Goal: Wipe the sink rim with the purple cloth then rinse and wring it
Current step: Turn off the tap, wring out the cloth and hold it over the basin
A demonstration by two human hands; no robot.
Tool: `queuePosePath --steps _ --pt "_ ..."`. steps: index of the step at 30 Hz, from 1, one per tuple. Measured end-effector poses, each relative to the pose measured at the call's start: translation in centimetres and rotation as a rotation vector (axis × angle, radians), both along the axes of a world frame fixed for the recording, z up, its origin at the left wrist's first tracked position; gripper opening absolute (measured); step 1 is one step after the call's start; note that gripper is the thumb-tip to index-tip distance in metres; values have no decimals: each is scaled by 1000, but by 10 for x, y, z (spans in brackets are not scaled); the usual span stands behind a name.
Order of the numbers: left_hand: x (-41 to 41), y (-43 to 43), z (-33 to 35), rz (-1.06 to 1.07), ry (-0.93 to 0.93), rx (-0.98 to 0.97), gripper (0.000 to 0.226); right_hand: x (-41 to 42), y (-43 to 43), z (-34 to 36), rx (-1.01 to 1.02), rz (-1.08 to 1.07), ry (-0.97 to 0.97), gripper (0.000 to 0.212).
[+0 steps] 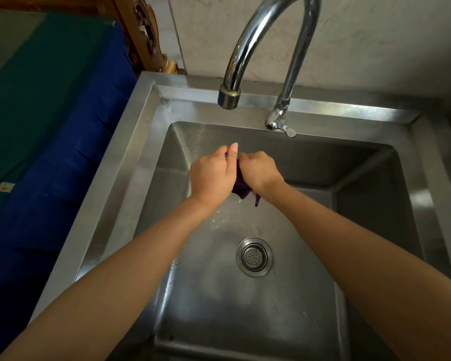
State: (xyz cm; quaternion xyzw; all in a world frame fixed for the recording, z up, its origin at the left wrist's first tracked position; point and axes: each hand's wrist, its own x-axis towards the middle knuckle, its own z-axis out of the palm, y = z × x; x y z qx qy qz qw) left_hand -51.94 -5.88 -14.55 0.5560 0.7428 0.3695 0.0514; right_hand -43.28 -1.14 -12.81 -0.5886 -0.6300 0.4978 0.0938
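Note:
The purple cloth (pixel 240 187) is bunched tight between both fists over the steel basin, below the spout. My left hand (pixel 212 174) grips its left part, thumb raised. My right hand (pixel 261 170) is closed on the other part, knuckles almost touching the left hand. Most of the cloth is hidden; a short end hangs below my right wrist. Drops of water fall from it and wet the basin floor. The sink rim (pixel 120 162) frames the basin in brushed steel. No stream runs from the curved chrome tap (pixel 229 96).
The tap lever (pixel 280 123) stands on the back rim at the right. A round strainer drain (pixel 254 257) sits in the basin floor. A blue and green cloth-covered surface (pixel 50 131) lies to the left; carved wood (pixel 146 35) and a pale wall stand behind.

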Motion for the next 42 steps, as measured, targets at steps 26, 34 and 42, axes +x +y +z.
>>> queuePosePath --steps 26,34,42 --pt "3 16 33 -109 53 -473 55 25 -31 16 -24 258 -98 25" --pt "1 18 36 -333 -321 -318 50 38 -47 10 -765 -30 684 34" --pt "12 13 28 -323 -783 -200 49 43 -61 7 -900 -146 1052 27"
